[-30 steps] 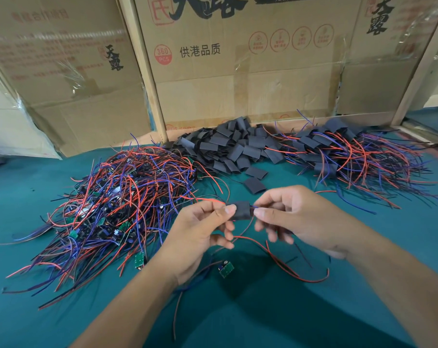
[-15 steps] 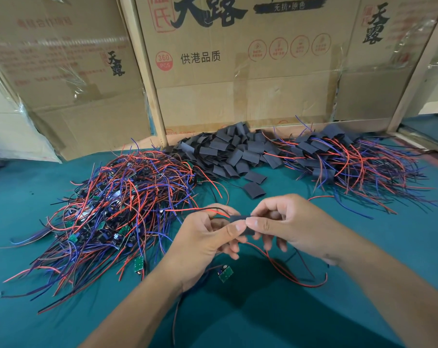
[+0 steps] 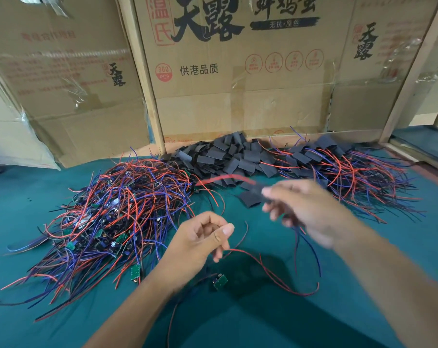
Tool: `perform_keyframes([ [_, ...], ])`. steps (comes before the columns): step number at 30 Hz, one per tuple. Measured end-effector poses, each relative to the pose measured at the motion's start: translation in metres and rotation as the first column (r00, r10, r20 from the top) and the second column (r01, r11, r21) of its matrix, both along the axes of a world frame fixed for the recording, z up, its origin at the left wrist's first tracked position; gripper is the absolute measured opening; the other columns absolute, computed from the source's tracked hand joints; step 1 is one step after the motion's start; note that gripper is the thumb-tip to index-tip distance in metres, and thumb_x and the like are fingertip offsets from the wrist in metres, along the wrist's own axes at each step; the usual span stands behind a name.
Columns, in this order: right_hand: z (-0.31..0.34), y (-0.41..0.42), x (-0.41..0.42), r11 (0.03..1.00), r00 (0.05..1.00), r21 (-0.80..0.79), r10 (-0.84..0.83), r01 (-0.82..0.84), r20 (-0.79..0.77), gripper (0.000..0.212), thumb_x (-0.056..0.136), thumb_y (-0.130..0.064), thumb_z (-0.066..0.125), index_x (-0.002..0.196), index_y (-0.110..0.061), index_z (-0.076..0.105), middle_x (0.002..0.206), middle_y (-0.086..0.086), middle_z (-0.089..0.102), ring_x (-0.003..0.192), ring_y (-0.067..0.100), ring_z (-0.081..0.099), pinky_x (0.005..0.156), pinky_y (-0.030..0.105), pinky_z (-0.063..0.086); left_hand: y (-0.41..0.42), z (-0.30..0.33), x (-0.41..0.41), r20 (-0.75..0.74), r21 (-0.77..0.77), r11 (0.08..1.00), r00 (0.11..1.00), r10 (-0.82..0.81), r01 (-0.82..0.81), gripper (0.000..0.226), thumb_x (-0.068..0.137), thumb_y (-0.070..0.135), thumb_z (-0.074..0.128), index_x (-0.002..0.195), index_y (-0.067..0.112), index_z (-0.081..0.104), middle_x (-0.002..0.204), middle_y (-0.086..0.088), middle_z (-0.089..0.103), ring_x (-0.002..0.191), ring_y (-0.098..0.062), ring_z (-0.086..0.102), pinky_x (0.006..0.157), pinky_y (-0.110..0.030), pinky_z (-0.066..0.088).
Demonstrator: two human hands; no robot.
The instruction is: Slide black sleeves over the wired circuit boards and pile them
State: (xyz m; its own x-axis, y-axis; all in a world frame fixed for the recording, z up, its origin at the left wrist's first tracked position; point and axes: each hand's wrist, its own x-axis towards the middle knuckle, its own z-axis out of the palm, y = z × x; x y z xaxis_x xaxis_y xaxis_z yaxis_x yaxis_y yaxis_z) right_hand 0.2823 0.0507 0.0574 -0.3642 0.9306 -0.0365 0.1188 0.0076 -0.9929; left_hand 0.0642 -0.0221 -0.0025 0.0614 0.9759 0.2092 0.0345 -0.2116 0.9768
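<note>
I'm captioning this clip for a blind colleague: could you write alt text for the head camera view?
A person's right hand, blurred in motion, pinches a sleeved board with red wire trailing above a green table, while the left hand hangs loosely curled. Behind lie a tangle of unsleeved wired boards, a heap of black sleeves and a pile of finished ones, backed by cardboard boxes.

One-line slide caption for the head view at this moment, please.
Blurred right hand carries a sleeved, wired board toward the finished pile; left hand hangs loosely curled near the unsleeved boards.
</note>
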Motion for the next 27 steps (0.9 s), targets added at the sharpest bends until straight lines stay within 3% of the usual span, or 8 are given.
perform_keyframes([
  [5,0.04,0.109,0.038,0.88,0.887,0.169,-0.459,0.444,0.058,0.015,0.087,-0.024,0.072,0.078,-0.013,0.068,0.07,0.006,0.061,0.057,0.016,0.05,0.047,0.026,0.035,0.004,0.0,-0.005,-0.176,0.05,0.991,0.975,0.133,-0.126,0.022,0.085,0.036,0.068,0.077,0.015,0.063,0.059,0.0,0.057,0.053,-0.014,0.045,0.052,-0.02,0.038],
  [8,0.051,0.166,0.059,0.794,0.731,0.286,-0.606,0.536,0.314,0.034,0.084,-0.031,0.072,0.09,0.003,0.07,0.086,0.02,0.067,0.07,0.029,0.06,0.061,0.035,0.043,0.003,0.003,-0.002,-0.02,-0.037,0.987,0.988,0.154,-0.154,0.019,0.083,0.033,0.067,0.071,0.018,0.064,0.058,-0.004,0.053,0.05,-0.014,0.041,0.051,-0.021,0.035],
  [12,0.028,0.184,0.07,0.738,0.325,0.55,-0.669,0.39,0.668,0.039,0.089,-0.034,0.064,0.103,0.002,0.067,0.108,0.026,0.067,0.098,0.041,0.065,0.073,0.037,0.047,0.004,0.011,-0.006,0.302,-0.181,0.973,0.933,0.194,-0.143,0.018,0.081,0.029,0.063,0.077,0.011,0.062,0.057,-0.004,0.045,0.048,-0.012,0.033,0.045,-0.02,0.03],
  [15,0.015,0.181,0.071,0.676,0.161,0.692,-0.735,0.252,0.659,0.036,0.091,-0.031,0.061,0.111,-0.002,0.062,0.113,0.024,0.062,0.104,0.041,0.06,0.075,0.04,0.046,0.005,0.013,-0.009,0.364,-0.198,0.971,0.91,0.198,-0.132,0.019,0.083,0.026,0.062,0.081,0.007,0.06,0.057,-0.003,0.043,0.047,-0.011,0.031,0.043,-0.02,0.03],
  [18,0.017,0.176,0.065,0.615,0.06,0.786,-0.789,0.063,0.612,0.037,0.089,-0.027,0.061,0.118,-0.003,0.057,0.118,0.023,0.056,0.109,0.04,0.052,0.087,0.044,0.045,0.006,0.009,-0.008,0.262,-0.192,0.971,0.945,0.193,-0.145,0.017,0.093,0.018,0.06,0.077,0.012,0.063,0.057,-0.004,0.044,0.047,-0.012,0.03,0.044,-0.02,0.028],
  [21,0.026,0.158,0.031,0.601,0.206,0.797,-0.775,-0.05,0.597,0.029,0.091,-0.027,0.059,0.113,-0.008,0.06,0.113,0.018,0.058,0.104,0.036,0.055,0.086,0.043,0.046,0.005,0.001,-0.009,-0.193,0.009,0.982,0.963,0.188,-0.19,0.025,0.099,0.02,0.06,0.074,0.016,0.063,0.058,0.002,0.043,0.051,-0.01,0.032,0.049,-0.024,0.028],
  [24,0.028,0.123,-0.026,0.659,0.492,0.74,-0.604,-0.135,0.627,0.017,0.093,-0.03,0.055,0.102,-0.016,0.06,0.102,0.006,0.057,0.09,0.028,0.055,0.074,0.037,0.046,-0.001,-0.006,-0.007,-0.685,0.192,0.98,0.709,0.167,-0.046,0.03,0.093,0.049,0.057,0.079,0.023,0.052,0.057,0.01,0.049,0.053,-0.008,0.039,0.055,-0.028,0.033],
  [27,0.016,0.087,-0.083,0.728,0.644,0.627,-0.344,-0.277,0.684,0.013,0.092,-0.032,0.057,0.09,-0.021,0.063,0.093,-0.002,0.064,0.084,0.023,0.062,0.072,0.035,0.051,-0.004,-0.006,-0.006,-0.806,0.219,0.976,0.562,0.187,-0.011,0.029,0.091,0.057,0.052,0.081,0.031,0.044,0.058,0.012,0.051,0.056,-0.01,0.046,0.057,-0.029,0.034],
])
